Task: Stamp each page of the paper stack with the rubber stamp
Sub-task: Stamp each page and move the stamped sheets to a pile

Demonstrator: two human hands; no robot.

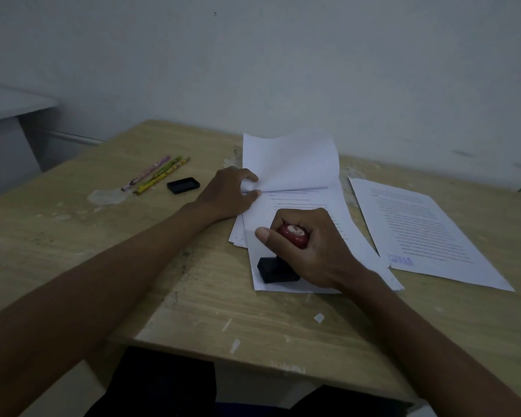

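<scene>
The right hand [310,245] is wrapped tight round the red knob of the black-based rubber stamp [278,267], pressed on the near corner of the white printed paper stack [310,203], while the left hand [229,194] pinches folded-back pages on the worn wooden desk [103,236].

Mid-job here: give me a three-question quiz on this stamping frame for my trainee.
1. True or false: the right hand grips the rubber stamp with its black base on the paper stack.
2. What does the left hand do? A) holds a folded-up page B) grips a pencil C) lies flat on bare table
3. Fill in: the sheet right of the stack shows a blue ____ near its lower left corner.

Key: 1 true; 2 A; 3 stamp mark.
</scene>
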